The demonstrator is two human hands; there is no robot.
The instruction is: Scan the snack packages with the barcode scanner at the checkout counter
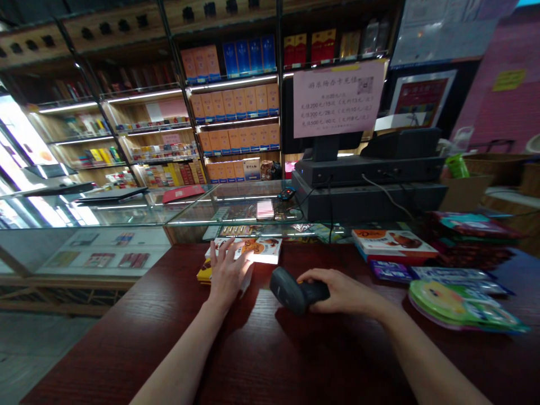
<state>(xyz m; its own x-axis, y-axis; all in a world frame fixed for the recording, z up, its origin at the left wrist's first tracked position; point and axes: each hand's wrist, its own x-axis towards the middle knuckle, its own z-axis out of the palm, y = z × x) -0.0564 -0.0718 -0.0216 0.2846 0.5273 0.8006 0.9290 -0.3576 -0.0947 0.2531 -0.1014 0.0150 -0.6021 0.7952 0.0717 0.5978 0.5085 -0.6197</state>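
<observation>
My right hand (pixel 340 291) is wrapped round the handle of a black barcode scanner (pixel 289 289), held just above the dark red-brown counter (pixel 253 354). The scanner's head points left. To its left, my left hand (pixel 228 269) has its fingers spread over a white box with orange print (pixel 268 250). The fingertips seem to rest on the box, though the palm hides part of it. A yellow pack (pixel 203 274) shows at the left under that box. Something pale and thin, too hidden to name, sticks out below my left hand.
On the right lie a white and orange chocolate box (pixel 394 243), a purple packet (pixel 390 271) and green packs (pixel 459 304). Behind them is a pile of dark red bags (pixel 476 236). A monitor bearing a paper sign (pixel 337 104) stands beyond a glass case (pixel 228 197).
</observation>
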